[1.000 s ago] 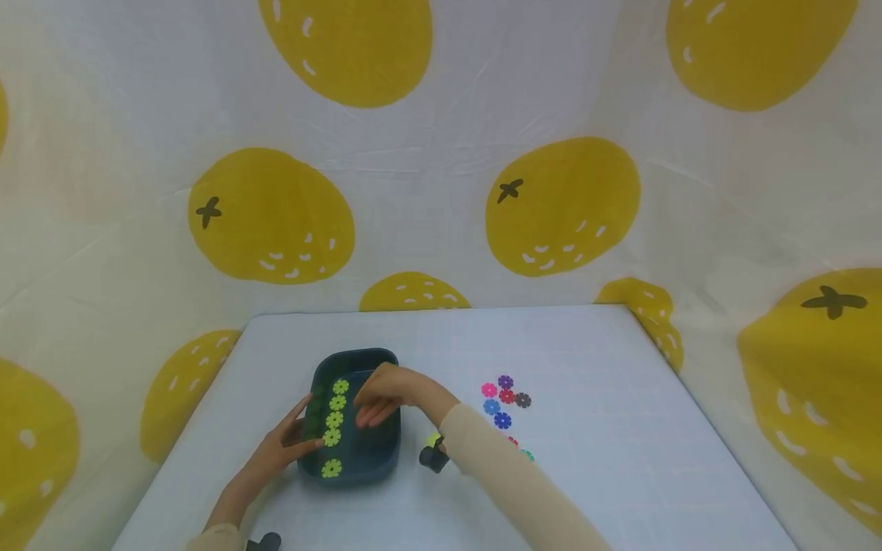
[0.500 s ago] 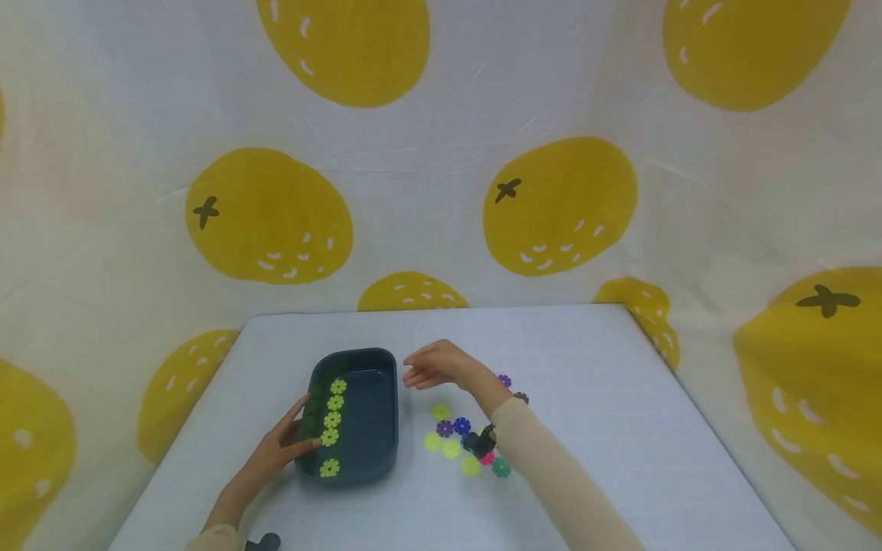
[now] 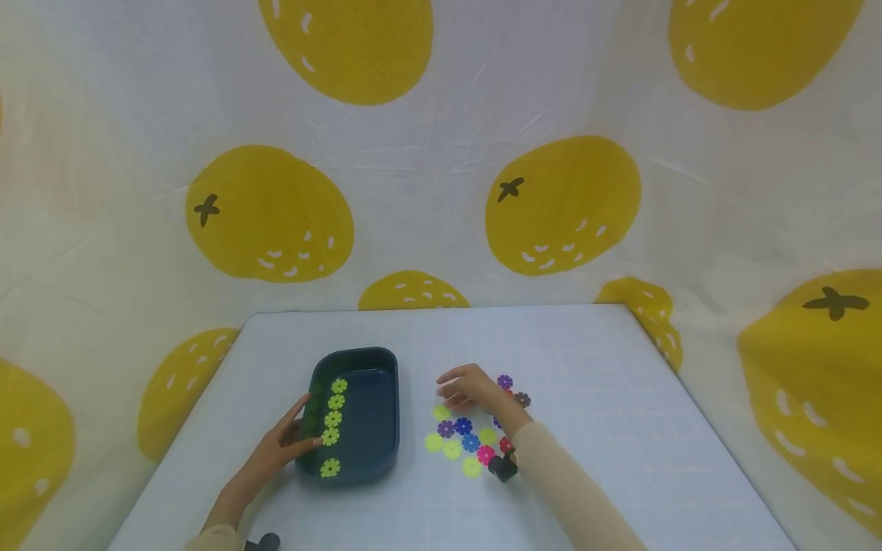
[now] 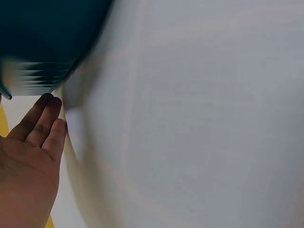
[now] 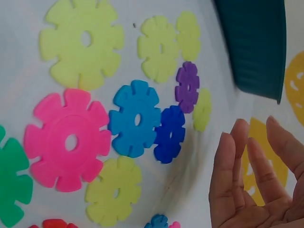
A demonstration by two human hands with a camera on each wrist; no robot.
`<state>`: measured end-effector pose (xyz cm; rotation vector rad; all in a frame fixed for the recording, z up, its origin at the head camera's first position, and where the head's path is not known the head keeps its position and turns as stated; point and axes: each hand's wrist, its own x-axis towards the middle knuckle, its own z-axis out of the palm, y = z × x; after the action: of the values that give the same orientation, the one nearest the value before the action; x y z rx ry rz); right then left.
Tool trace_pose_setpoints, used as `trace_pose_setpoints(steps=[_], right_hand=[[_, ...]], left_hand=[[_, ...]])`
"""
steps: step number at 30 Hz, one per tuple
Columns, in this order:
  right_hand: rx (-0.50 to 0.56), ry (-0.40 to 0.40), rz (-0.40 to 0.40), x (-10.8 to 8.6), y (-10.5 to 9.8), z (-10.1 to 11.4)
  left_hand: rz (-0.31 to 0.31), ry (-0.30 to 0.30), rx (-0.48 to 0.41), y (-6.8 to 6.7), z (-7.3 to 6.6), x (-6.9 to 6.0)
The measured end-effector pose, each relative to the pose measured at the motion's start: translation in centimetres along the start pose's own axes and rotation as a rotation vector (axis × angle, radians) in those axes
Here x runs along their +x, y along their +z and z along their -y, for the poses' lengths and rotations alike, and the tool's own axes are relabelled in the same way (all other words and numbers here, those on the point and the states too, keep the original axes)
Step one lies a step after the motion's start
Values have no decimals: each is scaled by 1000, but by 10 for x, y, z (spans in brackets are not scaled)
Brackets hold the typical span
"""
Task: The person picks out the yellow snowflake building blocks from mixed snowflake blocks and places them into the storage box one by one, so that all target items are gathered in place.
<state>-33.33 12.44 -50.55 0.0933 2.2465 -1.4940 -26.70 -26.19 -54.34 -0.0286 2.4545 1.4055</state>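
Note:
A dark teal tray (image 3: pixel 368 425) stands at the left of the table, with several yellow-green notched flower discs (image 3: pixel 333 418) in a column inside it. My left hand (image 3: pixel 279 441) holds the tray's left side, thumb over the rim and the other fingers along the outer wall. In the left wrist view, those fingers (image 4: pixel 45 121) lie against the tray. Above the loose discs hovers my right hand (image 3: pixel 470 387), its fingers slightly bent and apart, holding nothing. Below it lie a pink disc (image 5: pixel 69 141), a light blue disc (image 5: pixel 135 118) and a purple disc (image 5: pixel 187 87).
More loose discs, among them a green disc (image 5: pixel 12 175) and several yellow-green ones, lie flat right of the tray. A brown disc (image 3: pixel 523 400) is at the cluster's far right. Behind the white table (image 3: pixel 620 421) hangs a lemon-print cloth (image 3: pixel 420 199).
My right hand has moved from above the tray rightward over the loose discs, and its fingers have spread. The left hand and the tray have stayed in place.

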Motion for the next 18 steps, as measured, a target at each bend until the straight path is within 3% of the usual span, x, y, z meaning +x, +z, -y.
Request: trace_pose_setpoints(steps=[12,18], right_hand=[[-161,7,-44,0,15,-14],[-244,-66,-52,-3,19,-21]], left_hand=[[-1,33,-10,0,1,-2],[-2,29,-11,-1,2,-2]])
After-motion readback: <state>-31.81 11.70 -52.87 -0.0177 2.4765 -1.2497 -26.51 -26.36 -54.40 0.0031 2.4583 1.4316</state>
